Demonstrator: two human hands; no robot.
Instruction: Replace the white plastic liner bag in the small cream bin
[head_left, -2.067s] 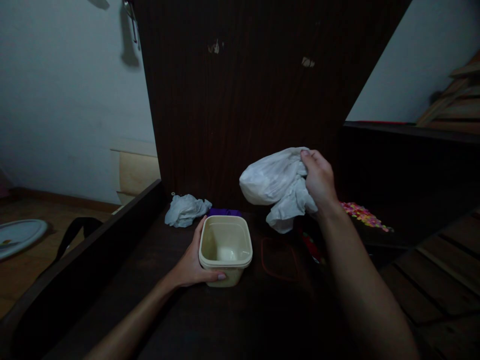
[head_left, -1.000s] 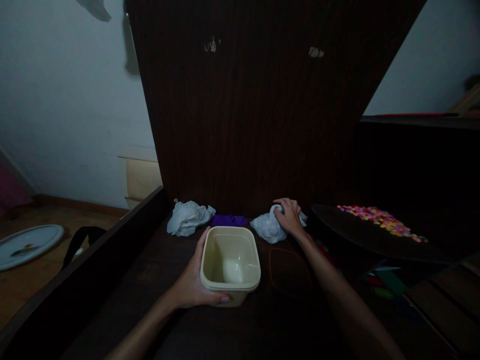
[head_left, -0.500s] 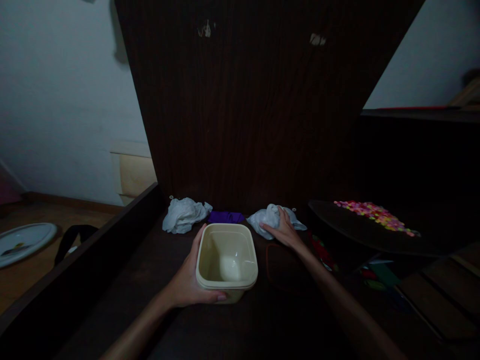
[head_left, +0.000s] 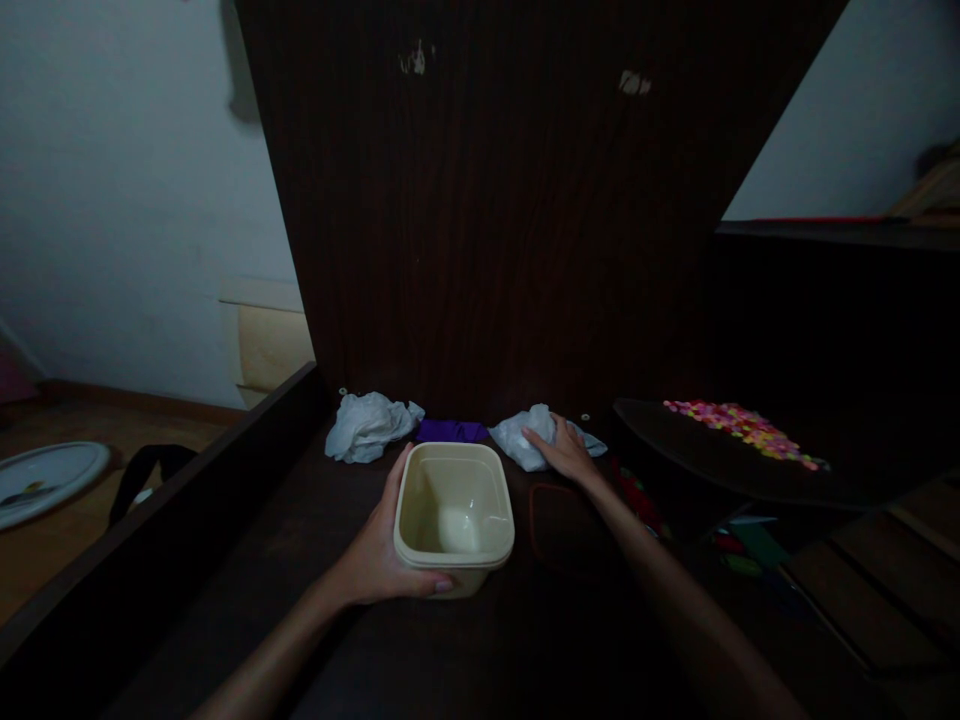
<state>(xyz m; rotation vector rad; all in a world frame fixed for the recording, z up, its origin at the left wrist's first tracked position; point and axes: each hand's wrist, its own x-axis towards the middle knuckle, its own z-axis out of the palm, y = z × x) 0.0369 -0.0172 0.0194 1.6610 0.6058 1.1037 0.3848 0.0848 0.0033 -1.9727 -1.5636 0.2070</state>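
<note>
My left hand (head_left: pixel 382 560) grips a cream plastic container (head_left: pixel 487 555) by its left side, thumb along the front below the rim. The container looks empty inside and its open top faces me. Farther back on the dark surface, my right hand (head_left: pixel 568 452) is closed on a crumpled white plastic bag (head_left: pixel 517 435), its thumb on the near side and its other fingers partly hidden behind. A second crumpled white plastic bag (head_left: pixel 371 427) lies to the left, untouched. Between the two bags is a folded purple cloth-like piece (head_left: pixel 451 431).
A thin reddish-brown rounded outline, perhaps a lid (head_left: pixel 534 520), lies right of the container. Small colourful pieces (head_left: pixel 742 428) cover part of a dark curved shelf (head_left: pixel 675 450) at right. A tall dark panel (head_left: pixel 487 220) rises behind; a raised board (head_left: pixel 187 480) edges the left.
My right hand and the bag under it have shifted very slightly; the fingers reach farther round behind the bag. My left hand still holds the container in nearly the same place.
</note>
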